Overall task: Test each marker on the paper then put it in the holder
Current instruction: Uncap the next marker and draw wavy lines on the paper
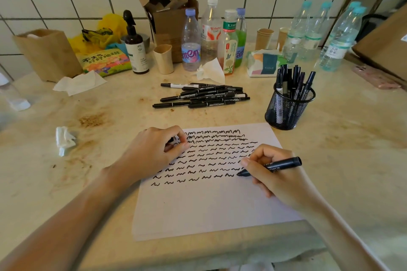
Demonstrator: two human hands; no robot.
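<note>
We judge the task roughly half done: many rows of squiggles fill the upper paper (pixel 215 204), a batch of markers stands in the mesh holder (pixel 289 105) at right of centre, and a pile of untested markers (pixel 200 95) lies on the bench (pixel 110 112) above the sheet. The right hand (pixel 273 174) grips the marker (pixel 271 166) at lower right, tip on the paper beside the second-lowest row, long axis running from tip at lower left to rear end at upper right. The left hand (pixel 154 152) rests on the sheet's upper left corner, seemingly pinching a small dark piece, possibly the cap.
</note>
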